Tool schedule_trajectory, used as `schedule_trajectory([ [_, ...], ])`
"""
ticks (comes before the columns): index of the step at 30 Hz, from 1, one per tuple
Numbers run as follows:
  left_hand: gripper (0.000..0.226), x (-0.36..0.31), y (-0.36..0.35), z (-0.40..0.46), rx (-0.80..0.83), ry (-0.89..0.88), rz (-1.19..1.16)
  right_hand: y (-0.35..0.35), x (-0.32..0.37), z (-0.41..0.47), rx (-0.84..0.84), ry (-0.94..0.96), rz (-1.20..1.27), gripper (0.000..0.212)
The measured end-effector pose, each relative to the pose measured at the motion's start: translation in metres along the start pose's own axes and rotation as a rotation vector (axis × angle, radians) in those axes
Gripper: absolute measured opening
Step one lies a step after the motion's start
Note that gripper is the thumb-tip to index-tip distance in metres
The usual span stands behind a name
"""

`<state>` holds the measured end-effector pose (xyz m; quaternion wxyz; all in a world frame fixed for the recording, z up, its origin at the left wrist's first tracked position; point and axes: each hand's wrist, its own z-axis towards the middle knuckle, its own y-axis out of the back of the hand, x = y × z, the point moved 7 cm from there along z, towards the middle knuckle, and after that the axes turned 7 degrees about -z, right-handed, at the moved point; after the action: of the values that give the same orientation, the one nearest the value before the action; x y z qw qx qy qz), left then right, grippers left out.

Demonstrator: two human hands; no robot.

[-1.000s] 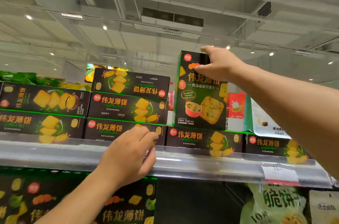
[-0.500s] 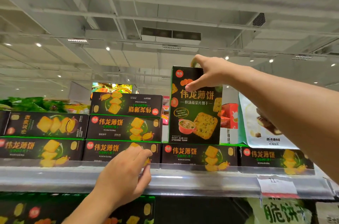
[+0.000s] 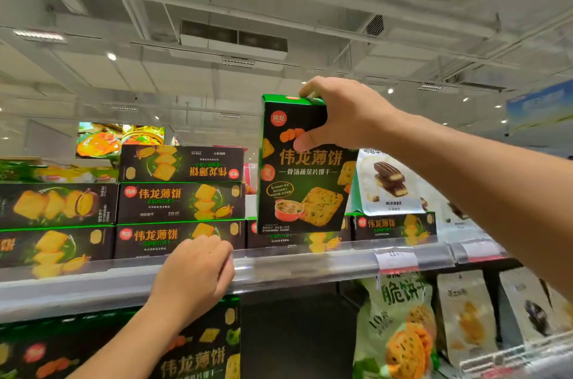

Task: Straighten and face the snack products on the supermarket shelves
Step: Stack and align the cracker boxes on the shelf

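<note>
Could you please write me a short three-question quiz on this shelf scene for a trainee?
1. True or false: the right hand grips the upright box at its top.
2. Where is the left hand? A) on the shelf edge B) on the white bag C) out of view
3. In the stack of three flat boxes, which has its print upside down?

Key
1. True
2. A
3. The top box
</note>
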<state>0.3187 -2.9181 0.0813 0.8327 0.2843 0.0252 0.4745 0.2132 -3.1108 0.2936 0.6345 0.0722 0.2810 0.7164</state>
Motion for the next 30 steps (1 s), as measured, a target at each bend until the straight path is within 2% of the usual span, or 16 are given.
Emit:
schedule_trajectory([
  [5,0.029,0.001,0.005,0.000,0.021,0.060,0.000,0.012,0.028,-0.062,0.088,-0.070,0.053,0.098],
  [8,0.023,0.003,0.003,-0.001,0.022,0.084,-0.031,-0.001,0.046,-0.105,0.163,-0.084,0.056,0.099],
  [11,0.020,0.005,0.000,-0.001,-0.004,0.112,-0.032,-0.028,0.062,-0.143,0.165,-0.052,0.042,0.102],
  [17,0.025,0.007,-0.003,-0.001,-0.072,0.099,-0.034,-0.105,0.077,-0.196,0.076,0.020,-0.095,0.093],
  [20,0.026,0.006,-0.002,-0.003,-0.100,0.085,-0.022,-0.141,0.077,-0.212,0.027,-0.009,-0.052,0.084],
  [26,0.027,0.006,-0.003,-0.005,-0.114,0.079,0.012,-0.206,0.070,-0.220,0.161,0.039,-0.005,0.072],
  [30,0.027,0.006,-0.005,-0.005,-0.113,0.083,0.032,-0.229,0.065,-0.203,0.168,0.103,0.000,0.063],
])
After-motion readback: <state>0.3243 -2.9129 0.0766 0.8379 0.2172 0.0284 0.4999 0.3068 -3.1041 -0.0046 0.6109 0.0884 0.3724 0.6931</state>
